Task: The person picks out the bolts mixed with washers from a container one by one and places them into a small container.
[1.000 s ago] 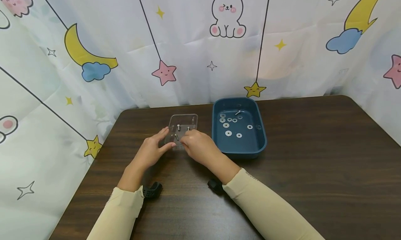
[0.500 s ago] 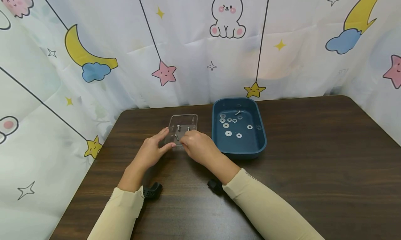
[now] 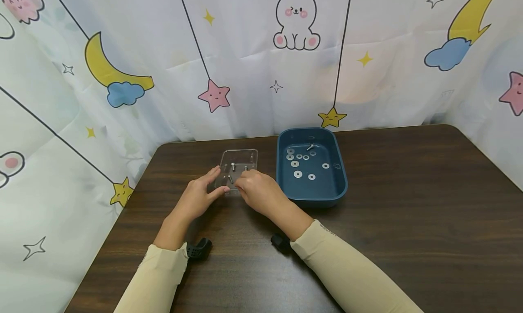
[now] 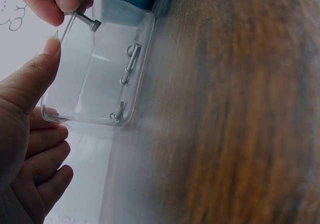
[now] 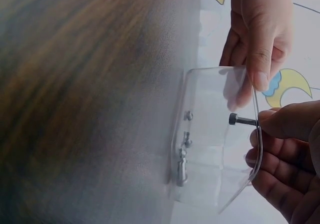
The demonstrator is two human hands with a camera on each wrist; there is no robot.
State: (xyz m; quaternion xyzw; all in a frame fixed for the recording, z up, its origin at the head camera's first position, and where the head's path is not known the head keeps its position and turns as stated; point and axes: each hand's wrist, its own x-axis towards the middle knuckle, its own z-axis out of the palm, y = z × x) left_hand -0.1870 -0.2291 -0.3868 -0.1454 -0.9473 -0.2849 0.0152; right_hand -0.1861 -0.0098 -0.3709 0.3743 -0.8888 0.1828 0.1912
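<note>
My left hand (image 3: 195,198) holds the near left corner of a clear plastic box (image 3: 239,150), thumb at the near rim and fingers by the left wall. Above the box my right hand (image 3: 260,191) pinches a metal bolt (image 5: 244,120), head end pointing down; its upper end is hidden by the fingertips. From the head view this held bolt cannot be seen. Several small bolts (image 4: 131,64) lie on the box floor, some with what look like washers on or beside them.
A blue tray (image 3: 286,136) stands right of the clear box, holding several flat washers (image 3: 298,174) and a bolt (image 3: 310,146). Both stand on a dark wooden table (image 3: 408,204). A patterned curtain (image 3: 253,54) hangs behind the table's far edge.
</note>
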